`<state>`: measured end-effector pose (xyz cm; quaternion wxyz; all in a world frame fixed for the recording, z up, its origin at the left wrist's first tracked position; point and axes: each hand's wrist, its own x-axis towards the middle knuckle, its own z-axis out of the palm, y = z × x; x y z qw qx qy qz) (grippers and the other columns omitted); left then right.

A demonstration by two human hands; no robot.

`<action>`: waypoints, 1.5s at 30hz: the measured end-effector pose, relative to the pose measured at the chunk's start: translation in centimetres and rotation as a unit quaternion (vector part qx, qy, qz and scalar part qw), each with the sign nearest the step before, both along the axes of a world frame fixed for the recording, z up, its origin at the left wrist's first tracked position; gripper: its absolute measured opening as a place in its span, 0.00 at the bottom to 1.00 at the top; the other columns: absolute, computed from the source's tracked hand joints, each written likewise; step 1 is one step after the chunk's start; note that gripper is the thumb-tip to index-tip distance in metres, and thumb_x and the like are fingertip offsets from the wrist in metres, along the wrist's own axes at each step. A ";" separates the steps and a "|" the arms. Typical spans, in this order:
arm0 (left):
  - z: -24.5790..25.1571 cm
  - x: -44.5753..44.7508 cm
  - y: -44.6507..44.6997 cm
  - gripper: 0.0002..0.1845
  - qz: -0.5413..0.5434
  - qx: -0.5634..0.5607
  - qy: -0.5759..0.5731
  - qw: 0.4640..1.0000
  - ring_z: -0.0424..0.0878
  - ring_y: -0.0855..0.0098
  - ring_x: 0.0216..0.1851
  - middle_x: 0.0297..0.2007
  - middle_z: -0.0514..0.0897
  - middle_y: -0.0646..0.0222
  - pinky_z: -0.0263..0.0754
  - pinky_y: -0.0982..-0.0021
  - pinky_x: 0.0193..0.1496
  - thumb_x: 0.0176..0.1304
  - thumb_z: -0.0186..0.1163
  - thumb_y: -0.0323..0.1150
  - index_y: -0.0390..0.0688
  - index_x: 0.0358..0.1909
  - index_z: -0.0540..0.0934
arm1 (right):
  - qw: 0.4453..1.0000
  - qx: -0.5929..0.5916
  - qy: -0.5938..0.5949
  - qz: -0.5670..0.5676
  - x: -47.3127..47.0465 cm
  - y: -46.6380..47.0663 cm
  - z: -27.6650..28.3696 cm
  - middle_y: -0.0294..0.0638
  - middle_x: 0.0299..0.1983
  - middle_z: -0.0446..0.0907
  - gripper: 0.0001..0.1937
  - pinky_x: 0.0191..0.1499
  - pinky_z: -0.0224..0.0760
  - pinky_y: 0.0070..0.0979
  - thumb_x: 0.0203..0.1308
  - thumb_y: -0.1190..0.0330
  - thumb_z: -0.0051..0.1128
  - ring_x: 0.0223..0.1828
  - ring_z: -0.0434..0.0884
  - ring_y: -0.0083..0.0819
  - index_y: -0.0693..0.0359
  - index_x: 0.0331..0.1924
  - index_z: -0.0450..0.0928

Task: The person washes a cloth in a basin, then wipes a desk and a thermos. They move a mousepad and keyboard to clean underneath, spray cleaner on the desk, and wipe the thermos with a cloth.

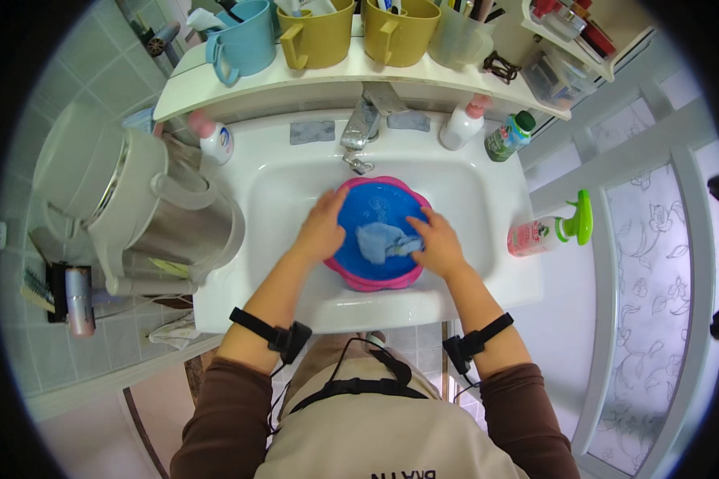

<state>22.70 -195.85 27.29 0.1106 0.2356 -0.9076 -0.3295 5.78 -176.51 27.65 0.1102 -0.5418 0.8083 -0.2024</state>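
A blue plastic basin (351, 251) with a pink scalloped rim stands in the white sink (473, 221). Inside it, a light-blue cloth (378, 242) lies crumpled in shallow water with some bubbles. My left hand (320, 227) is over the basin's left rim, its fingers pointing up along the edge; whether it grips the rim cannot be told. At the right rim is my right hand (440, 242), fingers spread over the inside, thumb close to the cloth's right end. The metal faucet (359, 129) is just behind the basin.
White pump bottles (217, 143) flank the faucet, with a green-capped bottle (509, 136) at right. A spray bottle (542, 235) stands on the right edge. A large steel-and-white appliance (174, 221) crowds the left. Above, a shelf (335, 84) holds blue and yellow mugs (317, 39).
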 end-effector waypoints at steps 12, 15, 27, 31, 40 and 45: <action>-9.9 -5.7 0.8 0.18 0.100 0.129 -0.195 0.967 0.75 0.58 0.50 0.43 0.78 0.57 0.69 0.56 0.51 0.59 0.54 0.40 0.45 0.50 0.74 | 0.946 0.231 -0.098 -0.206 1.5 -7.0 -9.6 0.52 0.39 0.81 0.22 0.45 0.73 0.39 0.48 0.64 0.59 0.42 0.80 0.48 0.60 0.49 0.73; -11.0 -6.5 1.3 0.19 0.303 0.490 -0.040 0.816 0.76 0.58 0.47 0.42 0.78 0.58 0.69 0.58 0.51 0.63 0.53 0.47 0.47 0.50 0.73 | 0.866 0.036 -0.399 -0.301 2.8 -8.6 -8.4 0.53 0.41 0.80 0.24 0.46 0.72 0.39 0.46 0.62 0.58 0.44 0.80 0.49 0.62 0.50 0.74; -9.1 -6.0 1.8 0.22 0.350 0.542 0.030 0.763 0.72 0.65 0.50 0.49 0.77 0.63 0.66 0.66 0.54 0.65 0.51 0.47 0.42 0.52 0.74 | 0.974 0.144 -0.056 -0.168 0.1 -8.0 -8.5 0.50 0.40 0.79 0.17 0.45 0.73 0.39 0.53 0.59 0.58 0.44 0.79 0.47 0.59 0.43 0.75; -10.2 -6.0 3.1 0.24 0.398 0.513 0.046 0.759 0.71 0.64 0.56 0.52 0.76 0.61 0.65 0.66 0.57 0.64 0.53 0.46 0.41 0.56 0.72 | 0.962 0.260 -0.074 0.031 -0.1 -8.0 -9.5 0.48 0.43 0.79 0.17 0.50 0.72 0.37 0.50 0.61 0.59 0.48 0.78 0.42 0.57 0.44 0.76; -10.8 -6.7 2.0 0.14 0.329 0.801 0.196 0.461 0.78 0.63 0.40 0.38 0.81 0.64 0.74 0.61 0.47 0.62 0.54 0.43 0.43 0.41 0.76 | 0.980 -0.031 -0.182 -0.080 3.0 -9.0 -5.4 0.53 0.38 0.76 0.16 0.43 0.71 0.41 0.50 0.56 0.56 0.41 0.77 0.50 0.62 0.33 0.76; -8.7 -6.1 1.9 0.09 0.432 0.472 0.110 0.760 0.78 0.68 0.40 0.36 0.80 0.67 0.73 0.66 0.49 0.64 0.51 0.39 0.45 0.38 0.76 | 0.988 0.046 -0.060 -0.137 -0.6 -7.8 -8.6 0.46 0.42 0.76 0.13 0.47 0.69 0.42 0.55 0.59 0.54 0.47 0.74 0.47 0.59 0.37 0.77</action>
